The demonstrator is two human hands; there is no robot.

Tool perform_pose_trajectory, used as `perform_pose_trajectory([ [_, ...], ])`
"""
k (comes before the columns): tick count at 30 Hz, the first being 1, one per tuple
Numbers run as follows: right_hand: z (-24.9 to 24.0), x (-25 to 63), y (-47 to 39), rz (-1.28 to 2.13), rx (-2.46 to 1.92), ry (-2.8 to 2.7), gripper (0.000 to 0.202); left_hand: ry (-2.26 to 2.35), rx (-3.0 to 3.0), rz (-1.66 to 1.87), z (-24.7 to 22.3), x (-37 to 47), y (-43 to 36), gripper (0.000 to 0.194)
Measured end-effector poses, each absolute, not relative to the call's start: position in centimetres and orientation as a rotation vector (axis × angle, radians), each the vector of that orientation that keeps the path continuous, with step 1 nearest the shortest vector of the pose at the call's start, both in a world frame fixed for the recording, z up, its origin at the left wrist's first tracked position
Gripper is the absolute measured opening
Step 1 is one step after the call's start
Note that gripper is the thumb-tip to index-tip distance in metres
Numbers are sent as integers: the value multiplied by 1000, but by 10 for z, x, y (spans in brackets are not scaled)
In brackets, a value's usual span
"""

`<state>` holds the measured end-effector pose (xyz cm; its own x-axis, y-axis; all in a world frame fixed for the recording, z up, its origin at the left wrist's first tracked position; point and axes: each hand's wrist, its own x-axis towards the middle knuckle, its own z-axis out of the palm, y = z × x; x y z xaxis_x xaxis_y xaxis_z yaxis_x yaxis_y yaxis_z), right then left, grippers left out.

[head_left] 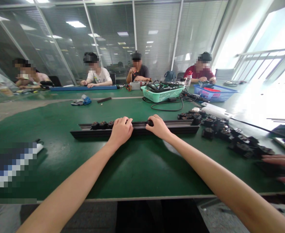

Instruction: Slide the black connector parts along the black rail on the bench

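Observation:
A long black rail (pixel 178 130) with a channel along it lies across the green table in front of me. Several small black modules (pixel 103 125) sit in a row in the channel, toward its left end. My left hand (pixel 121 130) is closed over the rail, just right of that row; what lies under its fingers is hidden. Farther right, my right hand (pixel 158 127) pinches a small black module (pixel 150 123) at the channel. Many similar black modules (pixel 239 137) lie heaped beyond the rail's right end.
Behind the rail stand a green basket (pixel 163 94) of cables and a blue basket (pixel 215 93). A white power strip (pixel 217 111) lies by the heap. Another person's hand (pixel 283 163) reaches in at right. Several people sit across the table. Gloves (pixel 82 100) lie at back left.

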<state>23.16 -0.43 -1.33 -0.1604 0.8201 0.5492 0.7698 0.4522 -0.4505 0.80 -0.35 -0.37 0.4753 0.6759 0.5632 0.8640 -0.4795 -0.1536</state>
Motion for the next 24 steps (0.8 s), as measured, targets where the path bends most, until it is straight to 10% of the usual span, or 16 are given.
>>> perform_pose_trajectory([
  [24, -8, 234, -10, -50, -1539, -2028, 16, -1281, -2316, -628, -3, 7, -5, 40],
])
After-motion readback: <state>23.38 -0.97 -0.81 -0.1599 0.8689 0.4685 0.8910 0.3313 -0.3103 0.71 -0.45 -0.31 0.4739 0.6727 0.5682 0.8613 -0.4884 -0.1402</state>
